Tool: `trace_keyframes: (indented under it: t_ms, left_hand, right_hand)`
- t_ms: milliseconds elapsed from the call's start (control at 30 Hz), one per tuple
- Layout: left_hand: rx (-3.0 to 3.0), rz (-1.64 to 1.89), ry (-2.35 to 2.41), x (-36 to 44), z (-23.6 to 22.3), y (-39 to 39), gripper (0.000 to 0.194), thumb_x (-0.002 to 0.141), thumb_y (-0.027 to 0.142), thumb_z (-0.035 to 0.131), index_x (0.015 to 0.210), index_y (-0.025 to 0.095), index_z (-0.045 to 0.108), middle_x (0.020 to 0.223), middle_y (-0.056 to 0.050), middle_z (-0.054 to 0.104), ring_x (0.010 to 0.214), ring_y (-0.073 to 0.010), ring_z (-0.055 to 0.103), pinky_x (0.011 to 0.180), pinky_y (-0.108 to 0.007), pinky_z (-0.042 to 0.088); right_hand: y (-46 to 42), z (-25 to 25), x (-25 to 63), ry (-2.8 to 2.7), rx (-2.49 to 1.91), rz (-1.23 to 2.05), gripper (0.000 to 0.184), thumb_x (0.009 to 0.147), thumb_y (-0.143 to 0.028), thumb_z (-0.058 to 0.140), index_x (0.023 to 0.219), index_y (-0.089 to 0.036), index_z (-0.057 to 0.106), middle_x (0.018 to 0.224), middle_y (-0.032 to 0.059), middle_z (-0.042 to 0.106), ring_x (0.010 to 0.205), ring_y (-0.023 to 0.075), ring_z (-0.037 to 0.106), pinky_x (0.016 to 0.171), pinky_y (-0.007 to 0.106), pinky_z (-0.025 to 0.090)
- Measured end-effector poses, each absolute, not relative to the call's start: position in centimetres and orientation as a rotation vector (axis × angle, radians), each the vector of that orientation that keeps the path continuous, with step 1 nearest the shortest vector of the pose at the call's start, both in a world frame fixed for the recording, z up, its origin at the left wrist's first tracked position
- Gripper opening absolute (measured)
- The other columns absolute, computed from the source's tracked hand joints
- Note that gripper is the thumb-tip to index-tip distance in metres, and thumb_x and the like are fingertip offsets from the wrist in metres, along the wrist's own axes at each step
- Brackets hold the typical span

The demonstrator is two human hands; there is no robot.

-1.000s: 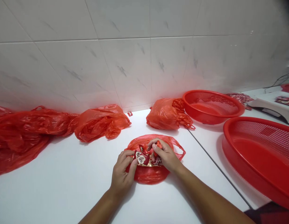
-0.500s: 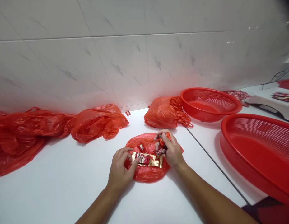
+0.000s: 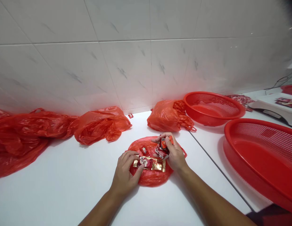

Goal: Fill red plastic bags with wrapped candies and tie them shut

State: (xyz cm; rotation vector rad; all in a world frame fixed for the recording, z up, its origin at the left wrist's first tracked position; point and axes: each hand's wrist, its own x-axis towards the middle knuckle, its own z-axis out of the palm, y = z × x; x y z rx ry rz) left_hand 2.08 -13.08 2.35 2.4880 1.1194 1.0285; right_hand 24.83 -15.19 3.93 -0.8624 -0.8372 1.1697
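Observation:
A red plastic bag point(image 3: 152, 179) lies flattened on the white table, with small wrapped packets on it. A long gold packet point(image 3: 160, 165) rests across its middle, and a dark red packet with a pale label point(image 3: 146, 163) overlaps the gold one. My left hand point(image 3: 127, 168) grips the dark red packet at its left end, thumb below and fingers above. In my right hand point(image 3: 174, 152), raised over the bag's right side, are several small red packets point(image 3: 162, 150), pinched between thumb and fingers. One more small dark packet point(image 3: 144, 151) sits on the bag between my hands.
Crumpled red bags point(image 3: 102, 124) line the wall at left, and a filled red bag point(image 3: 164, 116) stands behind my right hand. Two red mesh baskets point(image 3: 214, 121) are at right, near a white scale-like tray point(image 3: 275, 105). A tiny red packet point(image 3: 130, 115) lies by the wall.
My right hand has lifted away from the pile to the right with small red packets, uncovering the gold packet. My left hand has lowered the dark red packet onto the gold one.

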Motion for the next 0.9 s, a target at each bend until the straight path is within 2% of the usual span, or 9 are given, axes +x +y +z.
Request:
trace_keyframes:
  t_ms: [133,267,400,533,700,900]
  left_hand:
    - [2.502,0.993,1.089,2.2,2.2,-13.3,0.014,0.094,0.028,0.068,0.107,0.025,0.067,0.12,-0.007,0.07,0.12,-0.029,0.062,0.105,-0.049,0.049]
    - [2.552,0.935,1.022,2.3,2.4,-13.8,0.022,0.092,0.028,0.07,0.114,0.026,0.069,0.13,-0.009,0.069,0.129,-0.032,0.059,0.109,-0.053,0.048]
    - [2.631,0.834,0.865,2.2,2.7,-14.1,0.035,0.09,0.028,0.073,0.124,0.031,0.071,0.138,-0.007,0.069,0.137,-0.0348,0.057,0.118,-0.059,0.041]
    - [2.632,0.791,0.81,2.2,2.6,-14.1,0.039,0.091,0.026,0.072,0.13,0.033,0.07,0.139,-0.006,0.071,0.139,-0.0343,0.057,0.122,-0.061,0.037]
    - [2.595,0.863,0.86,2.1,2.3,-13.9,0.04,0.092,0.026,0.071,0.131,0.031,0.069,0.137,-0.006,0.072,0.135,-0.0317,0.061,0.12,-0.058,0.042]
    - [2.57,0.954,0.938,2.0,2.1,-13.7,0.032,0.094,0.025,0.068,0.126,0.028,0.07,0.132,-0.006,0.073,0.13,-0.0293,0.063,0.115,-0.054,0.047]
  right_hand:
    - [-15.1,3.6,24.6,-0.846,-0.851,1.128,0.04,0.095,-0.068,0.062,0.103,-0.029,0.056,0.102,0.0033,0.064,0.097,0.0209,0.066,0.076,0.038,0.065]
    - [-15.1,3.6,24.3,-0.824,-0.797,1.081,0.035,0.097,-0.062,0.063,0.101,-0.028,0.057,0.101,0.0018,0.059,0.095,0.0171,0.063,0.082,0.037,0.065]
    - [-15.2,3.7,24.5,-0.802,-0.814,1.13,0.04,0.096,-0.066,0.061,0.108,-0.028,0.058,0.111,0.0056,0.064,0.099,0.0215,0.066,0.064,0.032,0.065]
    - [-15.2,3.9,24.8,-0.77,-0.842,1.289,0.048,0.094,-0.07,0.061,0.12,-0.03,0.055,0.13,0.0092,0.066,0.103,0.0264,0.071,0.047,0.026,0.058]
    - [-15.3,3.7,24.6,-0.738,-0.838,1.401,0.048,0.093,-0.066,0.065,0.125,-0.031,0.056,0.149,0.009,0.059,0.111,0.0288,0.07,0.042,0.024,0.055]
    - [-15.7,3.6,24.4,-0.908,-0.951,1.241,0.045,0.1,-0.07,0.051,0.123,-0.032,0.057,0.161,0.0047,0.046,0.118,0.0277,0.068,0.044,0.023,0.054]
